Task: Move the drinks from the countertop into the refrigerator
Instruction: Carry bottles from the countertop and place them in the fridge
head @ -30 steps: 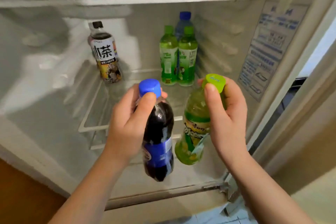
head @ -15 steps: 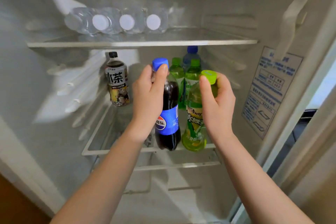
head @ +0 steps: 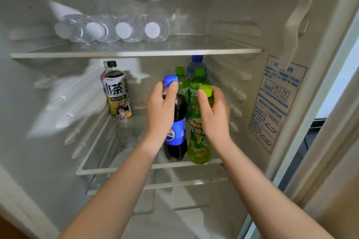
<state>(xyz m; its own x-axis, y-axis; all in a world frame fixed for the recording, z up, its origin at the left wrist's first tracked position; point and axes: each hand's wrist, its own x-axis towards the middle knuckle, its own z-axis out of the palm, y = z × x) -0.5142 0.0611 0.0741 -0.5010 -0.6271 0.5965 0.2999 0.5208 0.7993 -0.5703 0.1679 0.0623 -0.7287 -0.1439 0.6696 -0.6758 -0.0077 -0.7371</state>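
Two bottles stand upright, side by side, at the front of the refrigerator's middle glass shelf [head: 116, 169]. The left hand [head: 162, 110] curls its fingers round the neck of the Pepsi bottle [head: 177, 132] under its blue cap. The right hand [head: 213, 114] grips the green tea bottle [head: 198, 141] just below its cap.

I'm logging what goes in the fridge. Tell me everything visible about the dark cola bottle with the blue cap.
The cola bottle is clear plastic holding dark liquid, with a blue cap and blue label bearing a round logo. It stands upright near the front of the middle shelf. The left hand grips its neck and shoulder; a green bottle stands beside it.
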